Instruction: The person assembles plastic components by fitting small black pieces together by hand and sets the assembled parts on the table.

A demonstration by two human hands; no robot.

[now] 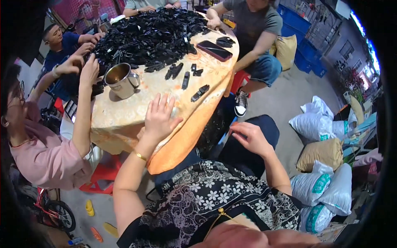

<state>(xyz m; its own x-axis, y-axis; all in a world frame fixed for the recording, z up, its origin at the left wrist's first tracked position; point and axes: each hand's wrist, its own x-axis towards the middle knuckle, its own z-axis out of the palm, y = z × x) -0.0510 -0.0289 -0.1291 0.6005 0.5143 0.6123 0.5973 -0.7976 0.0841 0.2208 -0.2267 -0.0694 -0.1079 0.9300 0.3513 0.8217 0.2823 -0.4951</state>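
Note:
My left hand [160, 120] lies flat over the near edge of the table, on the orange-patterned tablecloth [136, 105]. Its fingers are stretched and the thumb is apart. My right hand [253, 138] hovers above my right knee, off the table, with loosely bent fingers and no visible object in them. Closest to my left hand are a steel mug [123, 86] with a handle and a small black plastic part [200, 93]. Another slim black part [185, 80] lies farther in, beside a few small black pieces [197, 70]. A large heap of black plastic parts [144, 37] covers the far tabletop.
A dark red-edged phone [214, 50] lies at the table's right. Co-workers sit around the table; a person in a pink top [49, 155] reaches to the heap from the left. White sacks [316, 124] and a brown sack [320, 155] stand on the floor at right.

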